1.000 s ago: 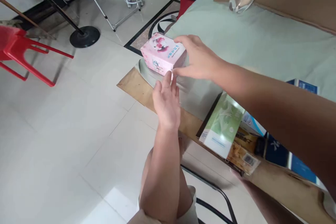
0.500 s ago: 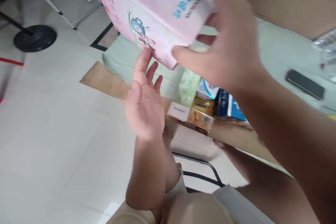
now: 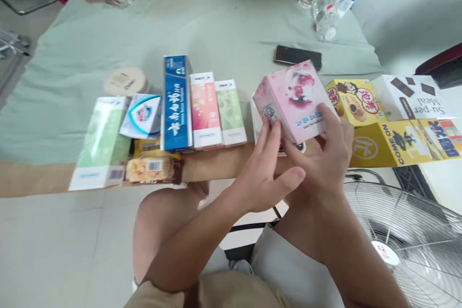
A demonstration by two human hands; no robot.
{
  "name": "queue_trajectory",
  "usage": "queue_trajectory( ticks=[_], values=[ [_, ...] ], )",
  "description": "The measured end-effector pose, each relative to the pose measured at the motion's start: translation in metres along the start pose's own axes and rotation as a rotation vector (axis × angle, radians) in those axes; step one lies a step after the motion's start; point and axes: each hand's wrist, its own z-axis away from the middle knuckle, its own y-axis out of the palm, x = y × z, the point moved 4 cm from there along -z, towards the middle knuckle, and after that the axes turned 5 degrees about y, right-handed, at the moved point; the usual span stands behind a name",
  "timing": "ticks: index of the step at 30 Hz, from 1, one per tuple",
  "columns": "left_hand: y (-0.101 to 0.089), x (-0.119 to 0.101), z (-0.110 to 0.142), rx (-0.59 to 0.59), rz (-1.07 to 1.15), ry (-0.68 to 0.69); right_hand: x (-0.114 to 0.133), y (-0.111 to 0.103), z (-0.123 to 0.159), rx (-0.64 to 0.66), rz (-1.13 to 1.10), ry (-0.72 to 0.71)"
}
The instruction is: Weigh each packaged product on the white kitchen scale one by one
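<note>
In front of me a pink box [image 3: 301, 96] with a floral picture and blue lettering is held tilted, close over the table's front edge. My right hand [image 3: 327, 159] grips its near right corner between thumb and fingers. The fingers of my left hand [image 3: 267, 168] are stretched out against the box's left side, thumb spread away. Partly hidden beneath the pink box is a white item [image 3: 255, 122]. Left of it stand a slim green-and-white box [image 3: 231, 113], a red-and-white box [image 3: 205, 113] and a blue toothpaste box [image 3: 176, 106].
Farther left are a larger green box [image 3: 103, 139], a small blue-white box [image 3: 142, 115], a snack pack [image 3: 149, 168] and a round tub [image 3: 125, 82]. A phone [image 3: 298, 56] lies behind. Yellow snack boxes [image 3: 355, 103] and a white box [image 3: 411, 96] stand right, above a fan [image 3: 415, 231].
My view has swung over to the table. The pink box has come down to the table's front edge, still in my right hand. My left fingertips remain on its side.
</note>
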Motion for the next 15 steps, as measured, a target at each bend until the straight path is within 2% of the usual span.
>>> queue_trajectory(
  ticks=[3,7,11,15],
  values=[
    [-0.004,0.017,-0.017,-0.141,0.022,-0.011,-0.017,0.01,-0.001,0.049,-0.032,-0.042],
    [-0.017,0.03,-0.023,-0.295,0.027,0.032,-0.035,0.018,0.003,0.105,-0.253,-0.165],
    [-0.021,0.032,-0.022,-0.339,-0.138,0.122,-0.056,0.023,0.002,0.073,-0.417,-0.032],
    [-0.012,0.032,-0.029,-0.296,-0.161,0.161,-0.064,0.029,-0.001,0.067,-0.503,0.088]
  ],
)
